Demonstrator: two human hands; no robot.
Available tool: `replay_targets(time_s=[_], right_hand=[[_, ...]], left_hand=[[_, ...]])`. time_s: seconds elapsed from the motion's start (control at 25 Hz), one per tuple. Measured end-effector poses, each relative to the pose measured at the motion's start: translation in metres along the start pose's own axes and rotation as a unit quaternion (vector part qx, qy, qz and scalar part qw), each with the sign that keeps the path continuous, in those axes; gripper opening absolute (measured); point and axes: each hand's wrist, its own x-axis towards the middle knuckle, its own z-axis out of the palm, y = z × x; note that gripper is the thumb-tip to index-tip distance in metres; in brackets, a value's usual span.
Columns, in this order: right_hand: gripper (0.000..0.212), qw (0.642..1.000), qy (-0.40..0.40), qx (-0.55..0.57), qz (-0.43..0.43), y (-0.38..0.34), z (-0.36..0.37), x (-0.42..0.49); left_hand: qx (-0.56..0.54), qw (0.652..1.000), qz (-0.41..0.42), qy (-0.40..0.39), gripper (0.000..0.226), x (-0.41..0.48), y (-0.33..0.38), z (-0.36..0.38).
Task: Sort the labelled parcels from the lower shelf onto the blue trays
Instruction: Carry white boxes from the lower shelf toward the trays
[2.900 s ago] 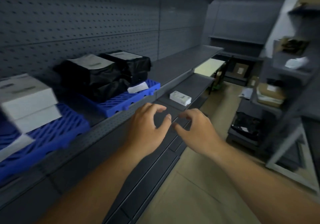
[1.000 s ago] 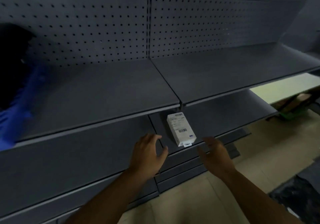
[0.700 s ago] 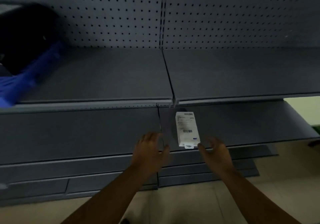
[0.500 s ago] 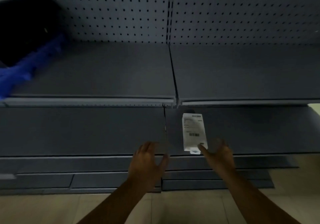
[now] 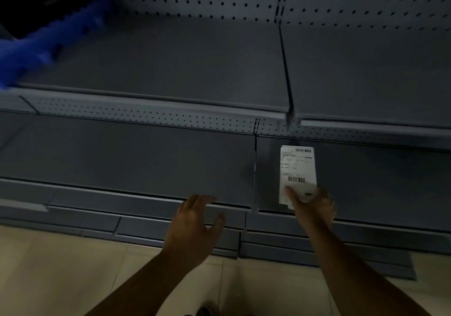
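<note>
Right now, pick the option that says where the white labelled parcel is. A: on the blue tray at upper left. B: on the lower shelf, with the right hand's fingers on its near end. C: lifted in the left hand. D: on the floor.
B: the white labelled parcel lies on the lower shelf, the right hand on its near end; the left hand is open and empty.

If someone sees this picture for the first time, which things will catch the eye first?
First the white labelled parcel on the dark lower shelf, at right of centre, with the right hand closing on its near end. Then the left hand, open and empty at the shelf's front edge, and the blue tray on the upper shelf, far left.
</note>
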Motion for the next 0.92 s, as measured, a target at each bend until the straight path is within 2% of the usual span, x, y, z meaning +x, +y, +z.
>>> replay_targets(time_s=[0.2, 0.28, 0.36, 0.44, 0.52, 0.56, 0.64, 0.68, 0.72, 0.84, 0.92], right_hand=[[0.062, 0.990, -0.002, 0.141, 0.029, -0.017, -0.007, -0.003], [0.052, 0.981, -0.008, 0.183, 0.072, -0.024, -0.016, 0.001], [0.051, 0.952, -0.064, 0.250, 0.164, -0.034, -0.031, 0.002], [0.045, 0.905, -0.103, 0.312, 0.271, -0.049, -0.044, -0.002], [0.044, 0.876, -0.121, 0.353, 0.306, -0.063, -0.050, -0.020], [0.046, 0.869, -0.141, 0.371, 0.294, -0.073, -0.056, -0.034], [0.037, 0.862, -0.196, 0.370, 0.284, -0.095, -0.059, -0.058], [0.036, 0.875, -0.237, 0.336, 0.257, -0.103, -0.059, -0.071], [0.040, 0.864, -0.273, 0.333, 0.260, -0.118, -0.063, -0.088], [0.033, 0.848, -0.386, 0.322, 0.166, -0.152, -0.060, -0.127], [0.023, 0.840, -0.422, 0.318, 0.124, -0.175, -0.055, -0.154]], left_hand=[[-0.007, 1.000, -0.001, 0.021, 0.043, -0.004, -0.006, -0.022], [-0.013, 0.999, -0.008, 0.031, 0.039, -0.010, -0.008, -0.033], [-0.028, 0.999, -0.017, 0.038, 0.034, -0.019, -0.007, -0.043], [-0.035, 0.998, -0.025, 0.050, 0.031, -0.026, -0.005, -0.051], [-0.044, 0.996, -0.041, 0.072, 0.031, -0.035, -0.006, -0.058], [-0.044, 0.994, -0.051, 0.087, 0.030, -0.041, -0.007, -0.060], [-0.041, 0.989, -0.075, 0.121, 0.027, -0.057, -0.009, -0.063], [-0.045, 0.984, -0.096, 0.141, 0.025, -0.069, -0.009, -0.066], [-0.046, 0.979, -0.114, 0.161, 0.023, -0.081, -0.010, -0.069], [-0.034, 0.960, -0.157, 0.230, 0.022, -0.121, -0.019, -0.083], [-0.024, 0.943, -0.192, 0.270, 0.022, -0.145, -0.027, -0.098]])
